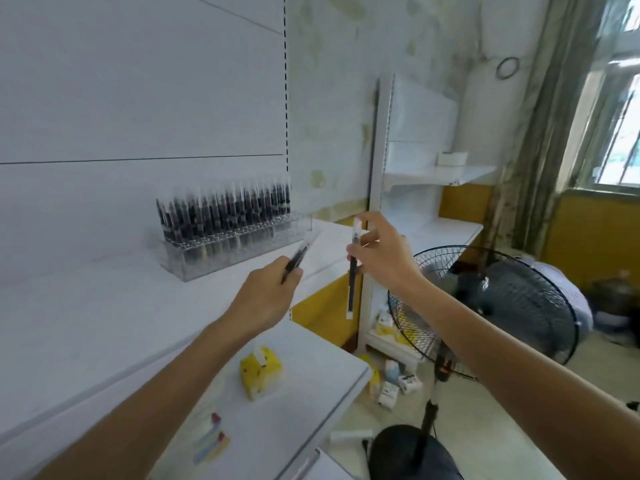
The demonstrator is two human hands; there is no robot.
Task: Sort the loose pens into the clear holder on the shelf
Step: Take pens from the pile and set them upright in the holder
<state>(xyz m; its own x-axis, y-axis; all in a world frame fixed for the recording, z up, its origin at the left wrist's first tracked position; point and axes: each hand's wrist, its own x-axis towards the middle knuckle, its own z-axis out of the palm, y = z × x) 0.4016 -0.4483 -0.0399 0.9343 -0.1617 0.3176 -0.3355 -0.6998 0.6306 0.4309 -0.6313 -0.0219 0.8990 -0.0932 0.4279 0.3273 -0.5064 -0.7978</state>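
Pens with dark barrels stand upright in rows in the clear holder, which sits on the white shelf against the back panel. The left hand is raised just in front of the holder's right end, its fingers curled round a dark pen that slants up and to the right toward the holder; the pen's clear upper part is blurred. The right hand is beside it, past the shelf's right edge, pinching a second pen between thumb and fingers on its upper half. This pen hangs nearly vertical, its lower end well below the hand. The two held pens are near each other but apart. On the lower shelf, beneath the arms, lie a yellow tissue pack and a few small coloured packets. A standing fan is on the floor at the right, with small boxes scattered near its pole.
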